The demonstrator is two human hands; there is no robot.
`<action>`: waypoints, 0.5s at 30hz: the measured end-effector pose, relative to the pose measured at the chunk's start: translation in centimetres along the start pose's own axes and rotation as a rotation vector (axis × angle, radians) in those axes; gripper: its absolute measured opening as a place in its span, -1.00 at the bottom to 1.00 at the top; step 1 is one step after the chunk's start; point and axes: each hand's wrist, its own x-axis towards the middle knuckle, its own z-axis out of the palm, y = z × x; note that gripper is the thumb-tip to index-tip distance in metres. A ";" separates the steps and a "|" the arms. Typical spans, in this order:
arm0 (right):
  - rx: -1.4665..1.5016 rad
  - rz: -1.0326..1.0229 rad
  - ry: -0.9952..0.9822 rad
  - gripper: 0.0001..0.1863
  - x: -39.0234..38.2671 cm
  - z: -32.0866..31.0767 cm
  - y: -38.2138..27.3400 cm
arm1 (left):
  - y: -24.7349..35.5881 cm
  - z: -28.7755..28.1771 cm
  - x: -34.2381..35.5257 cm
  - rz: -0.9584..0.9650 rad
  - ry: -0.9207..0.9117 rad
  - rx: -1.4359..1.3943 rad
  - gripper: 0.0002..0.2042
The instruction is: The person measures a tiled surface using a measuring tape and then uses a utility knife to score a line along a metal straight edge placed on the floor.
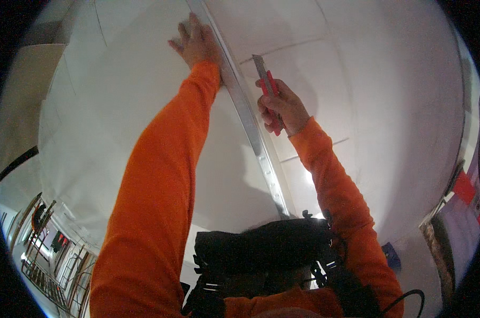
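Observation:
A long metal profile [246,117] runs slantwise across a large white board [160,116], from the top middle down toward my chest. My left hand [198,46] lies on the board against the profile's left side, high up, its fingers spread. In my right hand [286,106] is a red utility knife [270,89], fingers wrapped round its handle. The grey blade sticks out and points up and to the left. The knife is just right of the profile; whether its blade touches the board I cannot tell.
Dark lines [282,51] mark the white surface right of the profile. Metal scaffolding or racks [49,265] stand at the lower left. At the far right hangs something red [464,186]. A black harness or bag [263,246] is strapped to my chest.

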 end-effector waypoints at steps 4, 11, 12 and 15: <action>-0.036 -0.105 0.085 -0.50 3.8 1.6 -0.9 | 1.0 -1.6 -0.6 -0.065 -0.006 -0.091 -0.47; -0.657 -0.234 0.373 -0.45 11.6 2.3 -4.9 | 2.4 -3.4 -1.9 -0.160 -0.008 -0.226 -0.41; -0.740 -0.267 0.399 -0.46 13.3 2.4 -5.6 | 2.3 -3.3 -2.0 -0.165 -0.006 -0.225 -0.41; -1.086 -0.339 0.470 -0.52 18.5 3.7 -7.8 | 2.4 -3.2 -2.3 -0.144 -0.075 -0.177 -0.41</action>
